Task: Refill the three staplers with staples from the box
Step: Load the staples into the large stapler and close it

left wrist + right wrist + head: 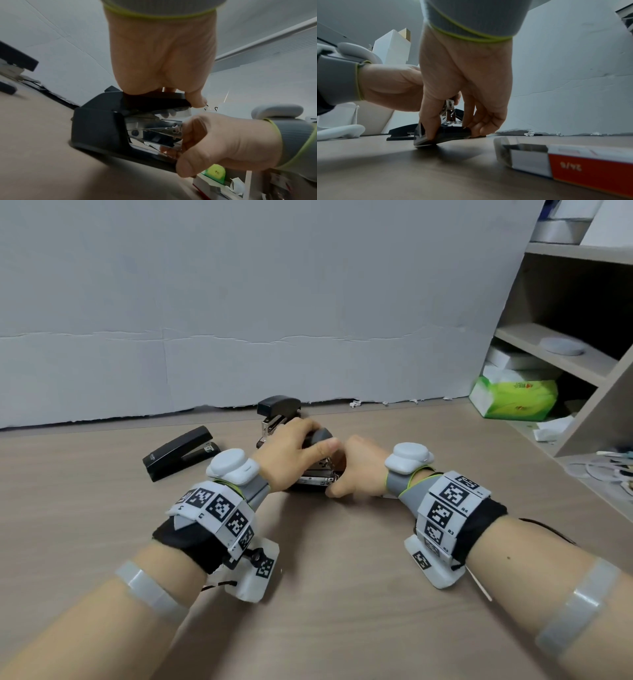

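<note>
Right hand [356, 470]: at centre of the desk, knuckles up, wrist low. Thumb and fingers are curled round the front of the base of the black plastic stapler with chrome magazine [109, 125], pinning it to the brown wood-grain desk [325, 611].
Left hand [291, 453]: just at 9 o'clock of the right hand, arched over the same stapler. Fingers and thumb grip its dark top cover [154, 100] and hold it raised off the magazine.
Stapler in hand: open, metal channel exposed between the two hands. Whether staples are loaded cannot be told.
Handling, judged: rigid body, moderately heavy, smooth and possibly slippery on chrome. The cover is probably spring-hinged and may snap shut. Hold by the plastic base and cover, fingers clear of the channel.
Red-and-white cardboard staple box [573, 165]: on the desk at 3 o'clock of the right hand, end flap open; hidden under the wrist in the head view. Staple strips are brittle; handle them by their sides.
Second black stapler, closed [181, 451]: at 10 o'clock, well apart from the hands.
Third black stapler, cover tilted up [279, 410]: at 12 o'clock, just behind the left hand, near the grey wall panel [239, 302].
</note>
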`<state>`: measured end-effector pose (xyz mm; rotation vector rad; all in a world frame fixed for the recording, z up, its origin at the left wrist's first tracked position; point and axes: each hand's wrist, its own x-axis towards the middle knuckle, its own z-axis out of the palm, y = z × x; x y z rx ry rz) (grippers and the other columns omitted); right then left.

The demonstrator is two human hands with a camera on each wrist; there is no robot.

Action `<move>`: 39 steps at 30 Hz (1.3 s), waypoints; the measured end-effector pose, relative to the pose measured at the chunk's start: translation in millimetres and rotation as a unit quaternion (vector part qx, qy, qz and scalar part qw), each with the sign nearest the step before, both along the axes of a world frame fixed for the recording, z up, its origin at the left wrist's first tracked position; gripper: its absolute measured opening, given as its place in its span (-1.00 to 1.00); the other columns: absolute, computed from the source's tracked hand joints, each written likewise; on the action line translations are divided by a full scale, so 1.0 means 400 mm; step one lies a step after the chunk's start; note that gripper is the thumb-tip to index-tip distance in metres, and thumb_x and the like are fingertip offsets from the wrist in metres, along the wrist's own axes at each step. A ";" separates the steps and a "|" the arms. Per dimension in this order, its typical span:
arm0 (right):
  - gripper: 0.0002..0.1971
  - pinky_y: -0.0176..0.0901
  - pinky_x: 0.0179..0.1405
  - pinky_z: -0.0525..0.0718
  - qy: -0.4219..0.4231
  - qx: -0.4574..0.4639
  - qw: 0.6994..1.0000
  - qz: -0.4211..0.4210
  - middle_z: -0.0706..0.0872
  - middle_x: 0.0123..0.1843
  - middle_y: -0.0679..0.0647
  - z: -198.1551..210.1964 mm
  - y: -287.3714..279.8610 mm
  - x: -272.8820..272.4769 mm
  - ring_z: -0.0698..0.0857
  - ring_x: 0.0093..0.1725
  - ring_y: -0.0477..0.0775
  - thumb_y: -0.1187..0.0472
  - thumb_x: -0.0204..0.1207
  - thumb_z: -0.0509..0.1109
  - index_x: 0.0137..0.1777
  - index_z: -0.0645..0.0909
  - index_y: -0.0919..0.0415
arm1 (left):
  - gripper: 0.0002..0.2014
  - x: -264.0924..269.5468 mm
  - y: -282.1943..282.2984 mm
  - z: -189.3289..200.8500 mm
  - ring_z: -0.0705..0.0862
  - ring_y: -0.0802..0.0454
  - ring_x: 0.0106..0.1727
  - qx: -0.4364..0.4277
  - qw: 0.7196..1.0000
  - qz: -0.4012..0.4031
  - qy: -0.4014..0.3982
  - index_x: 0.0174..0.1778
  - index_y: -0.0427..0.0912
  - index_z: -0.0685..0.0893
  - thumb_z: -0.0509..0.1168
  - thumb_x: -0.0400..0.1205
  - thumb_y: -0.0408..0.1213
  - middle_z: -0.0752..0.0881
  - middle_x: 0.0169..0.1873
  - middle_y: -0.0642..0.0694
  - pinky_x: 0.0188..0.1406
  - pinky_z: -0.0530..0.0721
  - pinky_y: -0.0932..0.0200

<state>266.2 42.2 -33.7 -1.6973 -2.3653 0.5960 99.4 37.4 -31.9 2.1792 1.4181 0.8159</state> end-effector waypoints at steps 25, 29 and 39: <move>-0.41 0.28 0.16 0.76 0.210 -0.300 0.931 -0.005 0.82 0.05 0.38 0.056 -0.072 -0.005 0.83 0.01 0.41 -0.30 0.40 0.47 0.21 0.67 0.17 | -0.59 -0.066 -0.059 0.014 0.48 0.01 -0.32 -0.219 0.951 0.213 -0.050 -0.38 -0.13 0.49 0.27 0.66 0.08 0.48 -0.42 -0.05 -0.28 0.51 0.08; -0.39 0.31 0.17 0.75 0.206 -0.305 0.929 -0.039 0.81 0.04 0.42 0.043 -0.065 -0.012 0.83 0.02 0.40 -0.23 0.51 0.42 0.25 0.64 0.34 | -0.60 -0.061 -0.062 0.009 0.61 -0.12 -0.09 -0.229 0.952 0.199 -0.041 -0.05 -0.25 0.65 0.26 0.66 0.09 0.64 -0.27 -0.10 -0.23 0.44 0.13; -0.62 0.13 0.02 0.81 0.218 -0.274 0.936 -0.040 0.79 -0.13 0.28 0.024 -0.088 -0.019 0.79 -0.16 0.23 0.00 0.53 0.50 0.08 0.63 0.34 | -0.43 -0.049 -0.069 0.000 0.60 -0.14 -0.06 -0.225 0.950 0.211 0.040 0.19 -0.35 0.60 0.26 0.63 0.17 0.64 -0.06 -0.19 -0.10 0.44 0.11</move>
